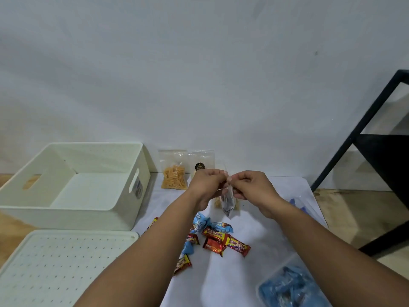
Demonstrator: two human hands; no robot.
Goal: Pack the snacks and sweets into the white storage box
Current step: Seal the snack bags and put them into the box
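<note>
Down at the near right corner a clear tub (287,286) of blue-wrapped sweets is cut off by the frame edge, and its contents blur together. On the left the perforated lid (57,269) lies flat beside the white storage box (73,209), which stands open with nothing visible inside. Red and blue wrapped bars (218,240) lie scattered on the white-covered bench (265,229), partly hidden under the forearms. Above them, the left hand (204,185) and right hand (252,187) have fingers pinched narrow on the top of a small clear pouch (229,201), its dark contents hard to identify; two snack bags (174,173) lean against the wall
</note>
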